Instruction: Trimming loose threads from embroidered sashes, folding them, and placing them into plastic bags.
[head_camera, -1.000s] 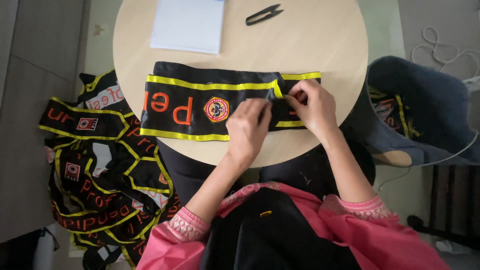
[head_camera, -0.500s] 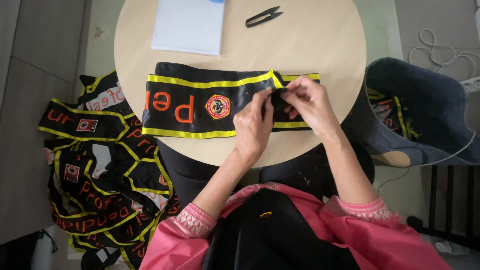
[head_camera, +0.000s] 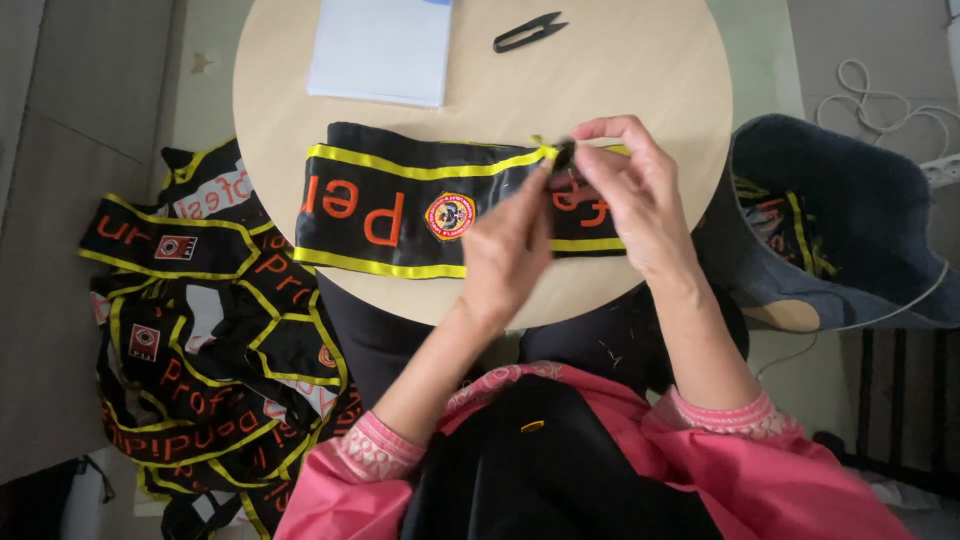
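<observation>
- A black fabric sash with yellow edging, orange letters and a round emblem (head_camera: 400, 205) lies flat across the round, pale wooden counter (head_camera: 650, 70), its right end lifted between both hands.
- The left hand (head_camera: 510, 250) rests over the sash's middle-right; its fingers (head_camera: 535, 200) are pinched nearly closed on the sash's upper yellow edge.
- The right hand (head_camera: 640, 195) meets it just above; its fingers (head_camera: 600, 130) are curled tight on the same raised bit of fabric, touching the left fingertips.
- A white sheet of paper (head_camera: 380, 50) and small black thread snips (head_camera: 528, 32) lie at the counter's far side, well apart from the hands.
- A heap of matching black sashes (head_camera: 200, 330) covers the floor to the left; a dark blue bag (head_camera: 850, 230) holding more sits on the right.
</observation>
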